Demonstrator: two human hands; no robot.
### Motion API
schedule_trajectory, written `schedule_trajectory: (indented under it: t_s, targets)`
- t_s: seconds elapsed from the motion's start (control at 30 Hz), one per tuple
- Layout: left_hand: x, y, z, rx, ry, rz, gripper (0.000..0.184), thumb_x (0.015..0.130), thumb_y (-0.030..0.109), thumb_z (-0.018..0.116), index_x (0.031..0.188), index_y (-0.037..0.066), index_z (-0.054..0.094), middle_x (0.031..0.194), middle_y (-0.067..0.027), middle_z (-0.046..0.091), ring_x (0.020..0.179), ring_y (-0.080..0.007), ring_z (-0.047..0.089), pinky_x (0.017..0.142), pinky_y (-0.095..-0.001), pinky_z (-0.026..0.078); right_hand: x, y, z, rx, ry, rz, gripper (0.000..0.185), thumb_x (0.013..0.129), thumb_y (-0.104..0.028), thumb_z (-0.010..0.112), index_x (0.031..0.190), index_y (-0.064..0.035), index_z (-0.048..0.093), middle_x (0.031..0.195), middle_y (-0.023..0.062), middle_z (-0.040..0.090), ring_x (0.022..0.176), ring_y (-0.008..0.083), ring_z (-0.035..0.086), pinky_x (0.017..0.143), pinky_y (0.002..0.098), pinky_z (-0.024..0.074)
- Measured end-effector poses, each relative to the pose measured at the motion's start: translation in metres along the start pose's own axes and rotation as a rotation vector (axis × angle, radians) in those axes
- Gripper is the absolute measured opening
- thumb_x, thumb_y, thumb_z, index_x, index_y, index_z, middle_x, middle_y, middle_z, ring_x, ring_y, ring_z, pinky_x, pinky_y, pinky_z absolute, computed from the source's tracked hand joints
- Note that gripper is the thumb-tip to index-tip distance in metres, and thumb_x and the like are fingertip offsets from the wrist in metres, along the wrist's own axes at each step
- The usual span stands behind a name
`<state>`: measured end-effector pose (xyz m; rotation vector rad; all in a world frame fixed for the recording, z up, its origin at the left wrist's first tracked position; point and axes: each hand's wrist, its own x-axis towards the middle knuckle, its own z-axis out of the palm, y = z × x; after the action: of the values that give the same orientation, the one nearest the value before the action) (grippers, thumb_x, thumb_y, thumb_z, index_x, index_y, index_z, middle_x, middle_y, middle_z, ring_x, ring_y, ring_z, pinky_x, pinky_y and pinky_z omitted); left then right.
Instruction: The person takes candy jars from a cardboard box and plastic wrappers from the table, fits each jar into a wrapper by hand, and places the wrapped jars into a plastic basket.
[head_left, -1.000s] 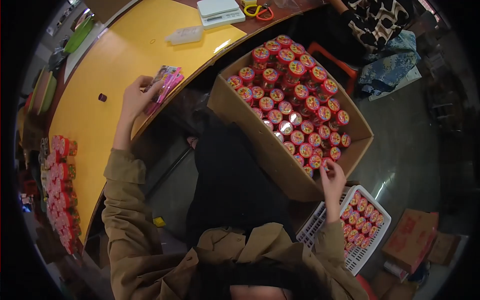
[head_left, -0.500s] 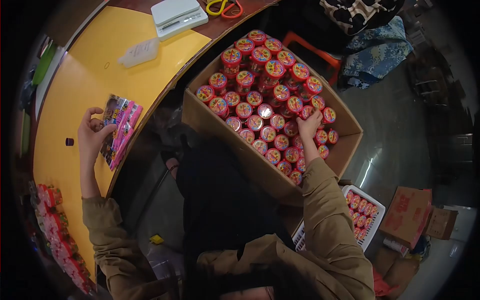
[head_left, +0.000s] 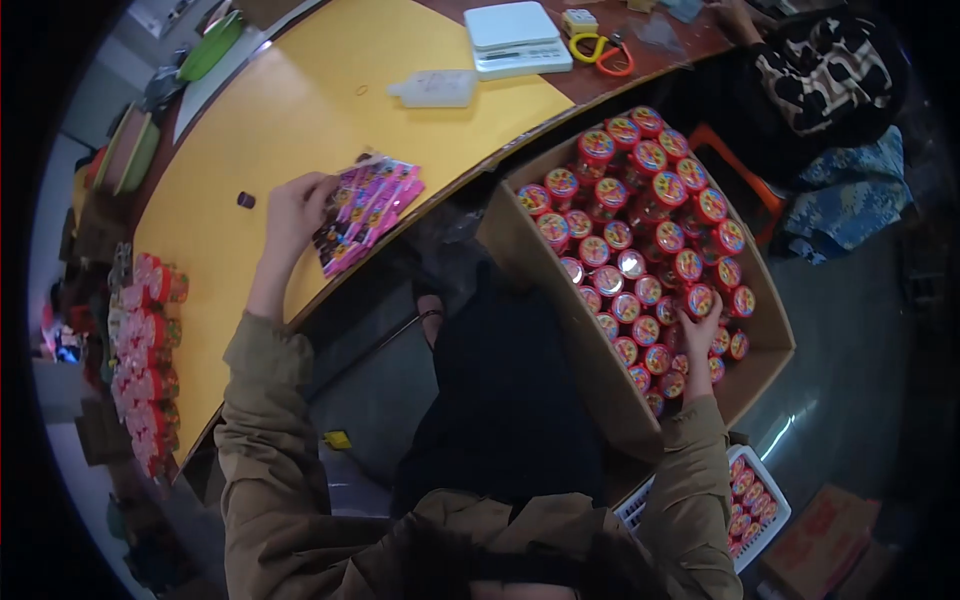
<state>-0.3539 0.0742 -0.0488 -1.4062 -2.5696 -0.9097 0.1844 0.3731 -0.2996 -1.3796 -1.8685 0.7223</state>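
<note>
Along the lower edge of my view, two brown sleeves [head_left: 265, 440] reach forward on either side of a lap in dark cloth [head_left: 500, 400]. At the lower right, partly behind one sleeve, I see a white basket [head_left: 785, 508] filled with rows of red-rimmed round tops, near a brown box [head_left: 825, 535].

Watching from my distance, I have the right hand [head_left: 703, 335] inside the large carton [head_left: 755, 370], its grip grasping a red-lidded jar [head_left: 700, 298], thumb on one side and fingers on the other. Other jars [head_left: 609, 280] crowd around it, lids up.

Across to the left, my left hand [head_left: 300, 205] is at the pink packets [head_left: 378, 210], which lie fanned out on the yellow-topped desk [head_left: 220, 260] near its edge. Fingers curl at their left side, though I cannot tell whether that grip pinches them or merely touches.

A small dark cap [head_left: 245, 200] sits left of that hand; red-lidded containers [head_left: 150, 370] line the desk's left end. Farther off I make out a whitish bottle [head_left: 440, 88] on its side, then a white scale [head_left: 517, 40] with scissors [head_left: 615, 62] just beside it. Beyond the carton is another person in a patterned garment [head_left: 830, 80], near an orange stool [head_left: 745, 170].
</note>
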Motion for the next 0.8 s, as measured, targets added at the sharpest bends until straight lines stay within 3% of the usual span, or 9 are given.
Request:
schedule_trajectory:
  t_s: [0.1,0.13,0.23,0.37,0.47,0.57,0.63,0.7,0.8]
  targets:
    - [0.001,-0.002,-0.006,0.083,0.064,0.096,0.016,0.081,0.012,0.064,0.092,0.001,0.065,0.066,-0.0111,0.059,0.058,-0.0180,0.057,0.054,-0.0273,0.043,-0.004,-0.010,-0.003,0.072,-0.013,0.069,0.069,0.060,-0.011,0.080,0.117,-0.0047,0.042,0.110,0.0133,0.053,0.100,0.0243,0.054,0.089,0.0349,0.0433]
    - [0.001,-0.001,-0.005,-0.096,0.138,-0.068,0.016,0.082,0.014,0.063,0.090,0.000,0.066,0.065,-0.0088,0.060,0.058,-0.0122,0.056,0.052,-0.0263,0.042,-0.005,-0.006,-0.003,0.139,-0.021,0.065,0.068,0.059,-0.012,0.082,0.114,-0.0041,0.042,0.108,0.0119,0.051,0.099,0.0218,0.052,0.089,0.0338,0.0420]
    - [0.001,0.000,-0.018,-0.185,0.201,-0.169,0.016,0.083,0.015,0.064,0.087,0.000,0.066,0.064,-0.0060,0.059,0.059,-0.0077,0.053,0.052,-0.0253,0.041,-0.014,-0.018,-0.003,0.310,0.069,0.111,0.073,0.060,-0.013,0.082,0.117,-0.0057,0.036,0.113,0.0100,0.042,0.104,0.0208,0.045,0.093,0.0328,0.0378]
    - [-0.016,0.014,-0.026,-0.294,0.244,-0.014,0.016,0.084,0.014,0.063,0.085,-0.002,0.064,0.063,-0.0020,0.057,0.055,-0.0069,0.051,0.052,-0.0222,0.041,-0.034,-0.073,-0.021,0.368,0.110,0.079,0.075,0.060,-0.011,0.082,0.119,-0.0077,0.034,0.116,0.0093,0.039,0.107,0.0207,0.045,0.093,0.0325,0.0385]
    - [-0.055,0.084,-0.035,-0.819,0.061,-0.141,0.020,0.086,0.015,0.063,0.098,-0.001,0.061,0.066,-0.0002,0.057,0.060,-0.0043,0.051,0.052,-0.0188,0.039,-0.067,-0.154,-0.038,0.714,-0.077,0.005,0.081,0.060,-0.008,0.080,0.125,-0.0097,0.033,0.123,0.0088,0.038,0.112,0.0205,0.044,0.095,0.0337,0.0403]
    - [-0.103,0.137,-0.019,-0.827,-0.008,-0.091,0.017,0.088,0.017,0.060,0.079,0.002,0.059,0.064,0.0026,0.054,0.056,-0.0024,0.046,0.050,-0.0183,0.035,-0.112,-0.226,-0.045,1.018,-0.351,0.027,0.088,0.059,-0.009,0.081,0.130,-0.0091,0.029,0.122,0.0097,0.044,0.112,0.0231,0.048,0.096,0.0377,0.0407]
    - [-0.134,0.163,-0.006,-0.971,-0.054,-0.070,0.019,0.086,0.017,0.062,0.084,-0.002,0.066,0.071,0.0021,0.057,0.065,-0.0038,0.049,0.055,-0.0204,0.037,-0.145,-0.264,-0.051,1.114,-0.523,0.082,0.093,0.059,-0.010,0.082,0.132,-0.0081,0.025,0.124,0.0106,0.043,0.115,0.0226,0.047,0.097,0.0380,0.0399]
    - [-0.157,0.171,0.002,-1.048,-0.140,0.008,0.020,0.086,0.017,0.062,0.084,-0.002,0.065,0.077,-0.0001,0.056,0.070,-0.0057,0.050,0.059,-0.0206,0.038,-0.164,-0.286,-0.059,1.091,-0.584,-0.125,0.093,0.059,-0.007,0.082,0.132,-0.0062,0.024,0.124,0.0109,0.041,0.114,0.0213,0.047,0.097,0.0365,0.0396]
    - [-0.191,0.203,-0.007,-1.426,-0.332,-0.080,0.023,0.087,0.019,0.060,0.090,-0.002,0.067,0.109,-0.0058,0.050,0.099,-0.0127,0.049,0.085,-0.0258,0.039,-0.186,-0.315,-0.075,1.150,-0.580,-0.113,0.088,0.058,-0.009,0.083,0.128,-0.0048,0.030,0.123,0.0103,0.043,0.112,0.0196,0.049,0.096,0.0340,0.0402]
